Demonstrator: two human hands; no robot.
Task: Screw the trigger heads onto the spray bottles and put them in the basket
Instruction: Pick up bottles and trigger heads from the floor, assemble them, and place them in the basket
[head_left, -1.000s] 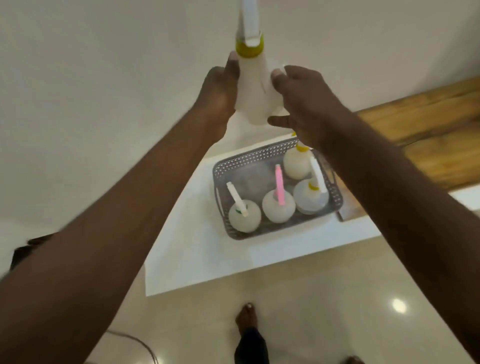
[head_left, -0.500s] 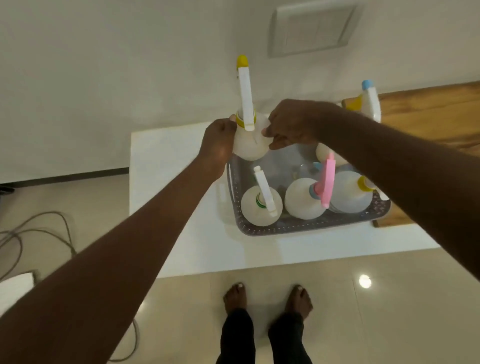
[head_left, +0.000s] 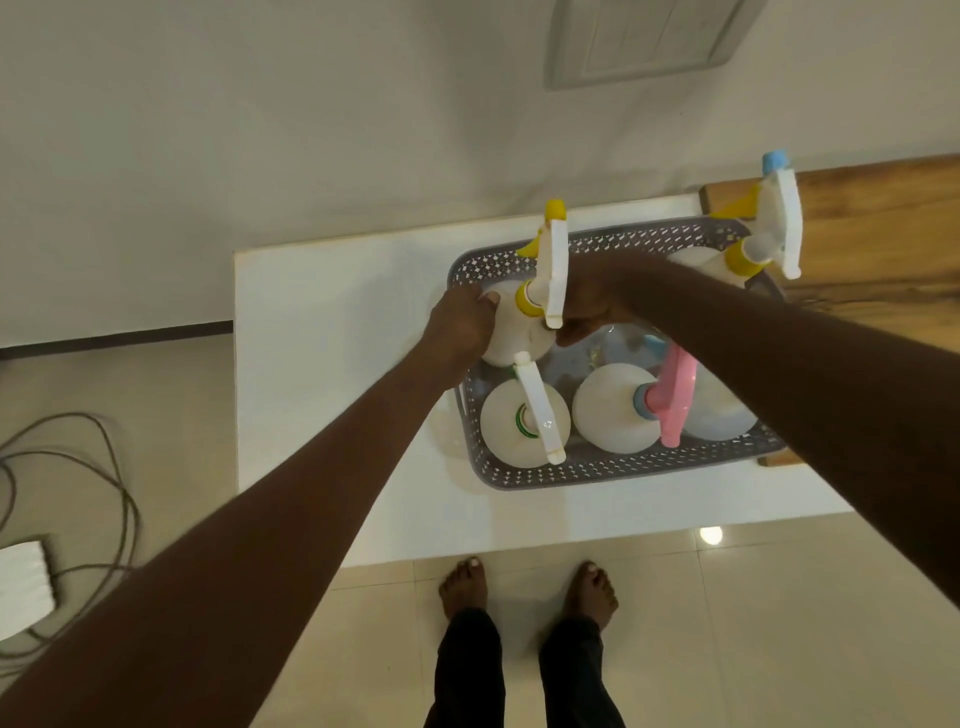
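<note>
Hands on both sides of the yellow-collared bottle (head_left: 511, 332): left hand (head_left: 460, 327) curled round its white body, right hand (head_left: 589, 306) gripping the other flank. It stands upright at the back-left corner inside the grey basket (head_left: 597, 475) on the white bench (head_left: 332, 332), trigger head's long axis running front to back, yellow nozzle pointing away toward the wall. Five bottles in the basket, counted: this one, a green-collared one (head_left: 522, 421), a pink-triggered one (head_left: 613, 410), one hidden under the right arm, and a blue-nozzled one (head_left: 763, 228) at back right.
</note>
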